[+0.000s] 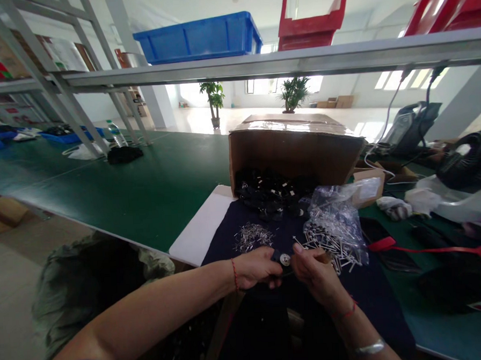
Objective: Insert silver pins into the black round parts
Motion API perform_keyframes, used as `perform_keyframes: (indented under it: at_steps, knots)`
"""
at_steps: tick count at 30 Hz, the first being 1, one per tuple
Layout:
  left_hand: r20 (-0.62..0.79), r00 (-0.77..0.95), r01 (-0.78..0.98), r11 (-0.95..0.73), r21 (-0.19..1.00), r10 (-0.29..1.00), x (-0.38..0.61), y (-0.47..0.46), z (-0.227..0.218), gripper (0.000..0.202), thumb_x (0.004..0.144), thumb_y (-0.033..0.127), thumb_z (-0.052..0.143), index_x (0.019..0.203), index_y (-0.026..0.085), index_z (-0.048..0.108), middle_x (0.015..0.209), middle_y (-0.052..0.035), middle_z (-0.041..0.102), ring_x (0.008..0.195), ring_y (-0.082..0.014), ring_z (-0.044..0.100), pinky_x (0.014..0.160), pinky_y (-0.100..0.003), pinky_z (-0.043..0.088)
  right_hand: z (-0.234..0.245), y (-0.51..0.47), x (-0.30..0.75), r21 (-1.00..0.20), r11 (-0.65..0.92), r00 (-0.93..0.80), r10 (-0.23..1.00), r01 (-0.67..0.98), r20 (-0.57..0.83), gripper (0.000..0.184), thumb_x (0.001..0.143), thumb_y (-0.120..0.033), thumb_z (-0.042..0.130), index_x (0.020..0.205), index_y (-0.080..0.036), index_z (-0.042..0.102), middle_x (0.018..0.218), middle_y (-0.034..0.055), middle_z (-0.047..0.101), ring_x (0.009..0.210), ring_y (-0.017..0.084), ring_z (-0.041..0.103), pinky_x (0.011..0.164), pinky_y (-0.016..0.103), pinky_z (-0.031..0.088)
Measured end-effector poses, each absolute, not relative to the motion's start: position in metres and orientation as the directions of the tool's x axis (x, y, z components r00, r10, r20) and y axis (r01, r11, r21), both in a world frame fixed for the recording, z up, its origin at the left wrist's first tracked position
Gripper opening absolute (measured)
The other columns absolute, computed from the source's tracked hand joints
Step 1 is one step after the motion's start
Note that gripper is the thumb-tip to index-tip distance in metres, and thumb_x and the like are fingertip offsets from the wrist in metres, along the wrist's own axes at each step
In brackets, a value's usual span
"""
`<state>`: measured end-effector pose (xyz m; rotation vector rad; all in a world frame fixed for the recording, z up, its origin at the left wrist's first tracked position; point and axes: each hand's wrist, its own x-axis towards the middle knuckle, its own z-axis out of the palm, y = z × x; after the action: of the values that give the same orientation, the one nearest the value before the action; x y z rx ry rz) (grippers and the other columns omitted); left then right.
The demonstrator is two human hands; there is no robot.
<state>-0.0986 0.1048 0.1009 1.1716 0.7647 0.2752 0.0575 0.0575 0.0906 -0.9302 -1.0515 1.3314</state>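
My left hand [256,266] is closed round a small black part with a round silver disc [285,259] on its face, held just above a dark cloth [375,286]. My right hand [314,270] pinches a thin metal pin [298,243] against that part, thumb and fingers pressed together. Both hands meet at the middle of the view. A heap of small silver pins [252,236] lies on the cloth just beyond my left hand. A clear plastic bag [334,220] spilling longer metal pins lies beyond my right hand.
A cardboard box [291,148] lies on its side, with black parts [269,192] spilling out of it. The green table [144,179] stretches left. Red-handled tool [383,244], black devices and cables crowd the right. Blue bin [201,38] and red bins [310,20] sit on the overhead shelf.
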Motion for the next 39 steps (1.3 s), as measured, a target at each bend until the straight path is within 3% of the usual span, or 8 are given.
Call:
perform_keyframes:
  at_steps: [9,14,16,19,23,28,33,39]
  knots:
    - [-0.356,0.66,0.189,0.313,0.931,0.661,-0.11,0.094,0.106,0.017,0.064,0.009,0.059,0.077,0.018,0.053,0.053,0.0052,0.059,0.046,-0.0095,0.052,0.047,-0.02,0.038,0.088,0.035,0.07,-0.907,0.099,0.162,0.986,-0.41,0.035,0.067,0.085,-0.059,0.07,0.044,-0.021,0.032,0.044,-0.0077,0.024,0.042,0.007,0.02,0.038,0.024,0.018]
    - [-0.218,0.553,-0.133,0.344,0.929,0.804,-0.182,0.054,0.113,0.022,0.078,0.021,0.072,0.096,0.014,0.06,0.086,-0.0055,0.072,0.066,-0.0119,0.064,0.063,-0.025,0.05,0.084,0.02,0.088,-0.795,-0.01,0.269,0.938,-0.607,-0.217,0.062,0.074,-0.052,0.082,0.043,-0.022,0.038,0.043,-0.0057,0.029,0.042,0.008,0.027,0.038,0.023,0.033]
    - [-0.26,0.425,-0.269,0.396,0.878,0.867,-0.216,0.035,0.09,0.028,0.075,0.022,0.079,0.097,0.013,0.063,0.104,-0.0122,0.072,0.072,-0.0139,0.066,0.064,-0.025,0.052,0.082,0.017,0.09,-0.755,-0.041,0.272,0.919,-0.654,-0.285,0.062,0.071,-0.05,0.084,0.043,-0.021,0.037,0.043,-0.0052,0.029,0.042,0.008,0.028,0.038,0.023,0.033]
    - [-0.502,0.099,-0.425,0.492,0.76,0.859,-0.259,0.013,0.025,0.029,0.07,0.012,0.083,0.094,0.008,0.068,0.098,-0.0151,0.074,0.07,-0.0161,0.067,0.064,-0.026,0.054,0.083,0.016,0.088,-0.725,-0.044,0.281,0.905,-0.687,-0.321,0.062,0.071,-0.05,0.084,0.043,-0.021,0.036,0.043,-0.0048,0.029,0.041,0.008,0.027,0.038,0.024,0.034]
    - [-0.69,-0.151,-0.473,0.562,0.679,0.708,-0.291,-0.006,-0.069,0.017,0.076,-0.004,0.071,0.069,0.009,0.062,0.07,-0.0043,0.067,0.063,-0.0107,0.064,0.064,-0.021,0.055,0.086,0.019,0.084,-0.737,-0.052,0.281,0.905,-0.674,-0.321,0.062,0.069,-0.049,0.085,0.043,-0.021,0.036,0.042,-0.0044,0.03,0.041,0.008,0.027,0.038,0.025,0.033]
    - [-0.762,-0.341,-0.472,0.601,0.645,0.551,-0.3,-0.013,-0.124,0.015,0.089,0.01,0.065,0.075,0.012,0.059,0.066,0.0045,0.06,0.059,-0.0093,0.061,0.062,-0.025,0.057,0.082,0.02,0.087,-0.766,-0.067,0.292,0.9,-0.639,-0.323,0.062,0.069,-0.052,0.084,0.043,-0.021,0.038,0.042,-0.0039,0.031,0.041,0.009,0.028,0.039,0.026,0.034]
    - [-0.622,-0.572,-0.356,0.522,0.775,0.534,-0.31,0.003,-0.12,0.015,0.075,0.012,0.07,0.072,0.018,0.057,0.059,0.0007,0.056,0.057,-0.0207,0.065,0.062,-0.037,0.058,0.073,0.021,0.089,-0.778,-0.056,0.285,0.912,-0.626,-0.295,0.061,0.07,-0.055,0.084,0.044,-0.022,0.039,0.044,-0.0044,0.031,0.043,0.009,0.027,0.038,0.026,0.033]
    - [-0.073,-0.779,0.029,0.152,0.988,0.623,-0.32,0.041,-0.042,0.031,0.08,0.039,0.062,0.104,0.019,0.059,0.092,-0.0045,0.065,0.089,-0.0251,0.066,0.09,-0.044,0.054,0.062,0.023,0.09,-0.782,0.009,0.269,0.942,-0.623,-0.203,0.06,0.077,-0.054,0.079,0.046,-0.021,0.04,0.046,-0.0058,0.029,0.044,0.009,0.022,0.039,0.025,0.03]
